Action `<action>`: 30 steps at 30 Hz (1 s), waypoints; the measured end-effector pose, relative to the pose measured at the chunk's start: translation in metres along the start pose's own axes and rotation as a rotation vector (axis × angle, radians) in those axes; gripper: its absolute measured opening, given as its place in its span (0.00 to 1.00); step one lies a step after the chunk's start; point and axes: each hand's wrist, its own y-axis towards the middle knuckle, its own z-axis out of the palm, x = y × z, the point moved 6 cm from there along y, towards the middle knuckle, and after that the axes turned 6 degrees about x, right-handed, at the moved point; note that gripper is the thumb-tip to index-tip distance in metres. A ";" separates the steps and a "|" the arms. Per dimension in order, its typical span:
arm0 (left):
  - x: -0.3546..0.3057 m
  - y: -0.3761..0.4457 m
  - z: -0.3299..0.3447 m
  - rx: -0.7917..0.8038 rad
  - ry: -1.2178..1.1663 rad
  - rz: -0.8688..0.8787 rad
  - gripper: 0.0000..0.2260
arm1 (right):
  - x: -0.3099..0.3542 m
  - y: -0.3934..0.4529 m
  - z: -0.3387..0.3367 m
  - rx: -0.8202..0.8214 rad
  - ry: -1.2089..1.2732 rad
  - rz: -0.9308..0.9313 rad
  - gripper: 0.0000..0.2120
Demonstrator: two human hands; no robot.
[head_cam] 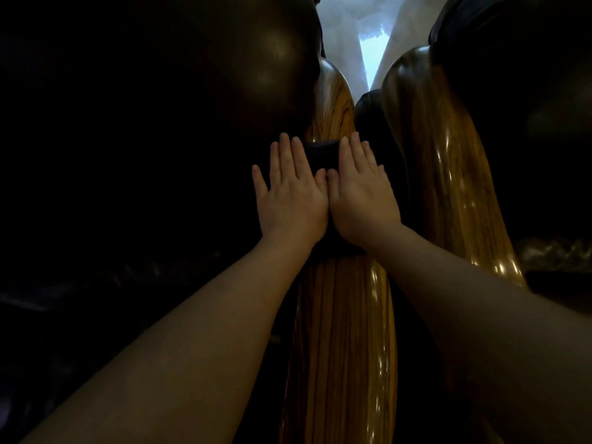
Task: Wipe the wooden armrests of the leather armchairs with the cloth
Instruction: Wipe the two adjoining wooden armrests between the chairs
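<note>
A glossy striped wooden armrest (342, 331) runs up the middle of the view, belonging to the dark leather armchair (160, 91) on the left. A dark cloth (322, 153) is draped across this armrest. My left hand (290, 193) and my right hand (362, 193) lie flat on the cloth side by side, fingers pointing away, thumbs touching. Both palms press the cloth onto the wood. A second wooden armrest (448, 174) rises to the right, beside another dark leather armchair (528, 91).
A narrow dark gap (374, 129) separates the two armrests. Pale curtain fabric (362, 36) shows brightly between the chair backs at the top. The rest of the scene is dim.
</note>
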 end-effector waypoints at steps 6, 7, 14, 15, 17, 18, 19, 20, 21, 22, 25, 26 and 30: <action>-0.003 0.005 -0.004 -0.011 -0.028 -0.001 0.27 | -0.002 0.011 -0.002 0.014 0.024 -0.023 0.27; -0.004 0.004 -0.004 -0.006 -0.032 -0.003 0.27 | -0.001 0.010 -0.002 0.013 0.023 -0.023 0.27; -0.001 -0.014 0.002 0.017 -0.035 -0.022 0.27 | 0.000 -0.007 0.000 -0.005 -0.012 -0.018 0.28; -0.001 -0.019 0.003 0.018 -0.031 -0.019 0.27 | 0.000 -0.012 0.001 -0.007 -0.029 -0.020 0.28; 0.000 -0.030 0.004 0.022 -0.025 -0.008 0.27 | 0.000 -0.023 0.003 -0.014 -0.057 -0.024 0.28; 0.000 -0.036 0.004 0.028 -0.025 0.000 0.27 | 0.000 -0.030 0.004 -0.016 -0.065 -0.021 0.28; 0.000 -0.042 0.004 0.037 -0.025 0.009 0.27 | 0.000 -0.036 0.005 -0.017 -0.072 -0.017 0.28; 0.000 -0.048 0.004 0.048 -0.024 0.021 0.27 | 0.000 -0.043 0.006 -0.019 -0.079 -0.012 0.28; 0.000 -0.054 0.005 0.057 -0.022 0.034 0.27 | 0.000 -0.049 0.007 -0.022 -0.085 -0.008 0.28; 0.000 -0.061 0.006 0.065 -0.022 0.048 0.27 | 0.000 -0.056 0.008 -0.027 -0.088 -0.003 0.28; 0.002 -0.081 0.010 0.080 -0.046 0.062 0.27 | 0.003 -0.078 0.010 -0.049 -0.092 0.003 0.29; 0.003 -0.088 0.012 0.080 -0.056 0.060 0.27 | 0.004 -0.086 0.011 -0.057 -0.094 0.002 0.30; 0.007 -0.121 0.019 0.048 -0.077 0.068 0.27 | 0.006 -0.123 0.017 -0.088 -0.102 0.005 0.27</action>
